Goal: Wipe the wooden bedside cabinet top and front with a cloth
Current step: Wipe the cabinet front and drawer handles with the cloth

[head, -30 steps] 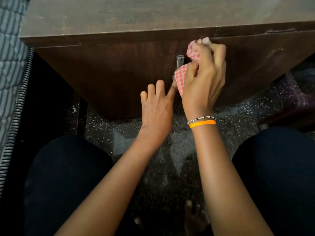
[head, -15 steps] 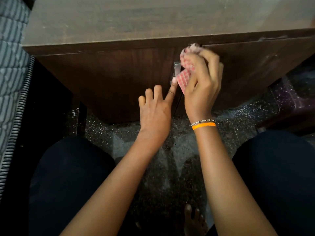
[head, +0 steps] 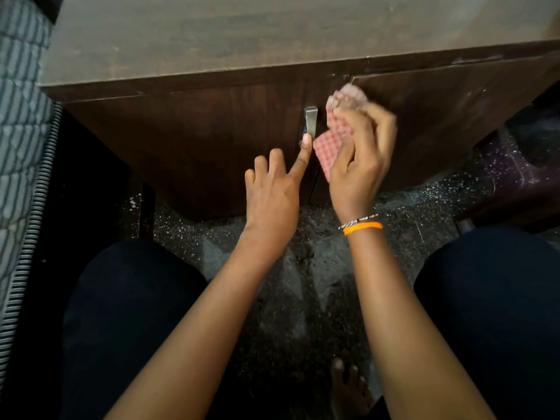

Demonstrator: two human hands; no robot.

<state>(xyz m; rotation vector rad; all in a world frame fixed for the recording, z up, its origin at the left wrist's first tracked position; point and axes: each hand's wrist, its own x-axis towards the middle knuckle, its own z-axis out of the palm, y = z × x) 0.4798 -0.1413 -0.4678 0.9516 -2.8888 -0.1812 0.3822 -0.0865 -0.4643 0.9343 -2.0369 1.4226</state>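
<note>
The dark wooden bedside cabinet fills the upper view, its paler top above a front with two doors. A metal handle hangs near the middle seam. My right hand is shut on a red-and-white checked cloth, pressing it against the front just right of the handle, close under the top edge. My left hand rests with fingers apart against the left door, its index fingertip touching the lower end of the handle.
A striped mattress edge runs down the left side. A dark purple plastic object stands on the speckled floor at right. My knees in dark trousers flank both arms, and bare toes show below.
My right hand with the cloth has shifted right, uncovering the handle. My left index finger has stretched up to the handle's lower end.
</note>
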